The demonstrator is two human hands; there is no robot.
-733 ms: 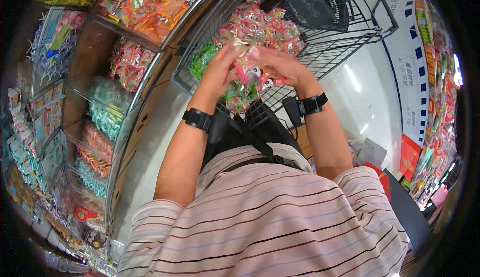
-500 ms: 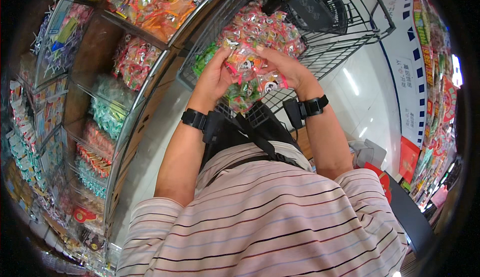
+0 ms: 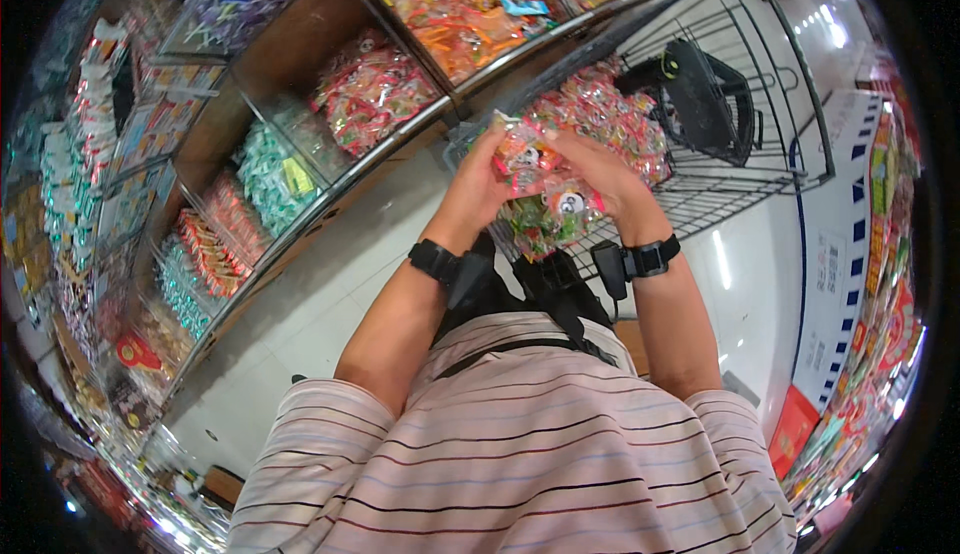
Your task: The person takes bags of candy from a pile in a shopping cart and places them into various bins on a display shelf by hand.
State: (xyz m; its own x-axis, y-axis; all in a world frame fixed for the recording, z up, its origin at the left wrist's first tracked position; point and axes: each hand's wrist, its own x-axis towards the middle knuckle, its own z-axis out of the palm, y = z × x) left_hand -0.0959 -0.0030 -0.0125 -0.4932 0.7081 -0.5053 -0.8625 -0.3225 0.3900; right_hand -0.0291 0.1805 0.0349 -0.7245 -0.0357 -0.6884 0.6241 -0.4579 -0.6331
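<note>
- Shop bins [image 3: 370,99] of wrapped sweets, seen in the head view, are filling the upper left of the frame, and pale floor tiles [image 3: 330,274] are showing between them and the person.
- Wire lines of a cart [image 3: 715,199] are running across the upper right, where a pile of red packets [image 3: 625,119] is lying beside a black basket-like part [image 3: 700,104].
- Just above the frame's centre, the left hand [image 3: 478,182] and the right hand [image 3: 612,176] are facing each other and gripping a bundle of clear packets [image 3: 525,157] between them; the undersides of both hands are staying out of sight.
- Below that bundle, a packet with a black-and-white face [image 3: 571,204] and some green packets [image 3: 533,239] are showing; whether the hands are bearing these too, I cannot tell.
- For a good hold, I judge, both hands should be pressing evenly from the sides, with fingers supporting underneath, since slick wrapping is probably slipping easily.
- Squeezing lightly would be sparing the seals, while holding the bundle low over the cart's near end would be limiting any spill.
</note>
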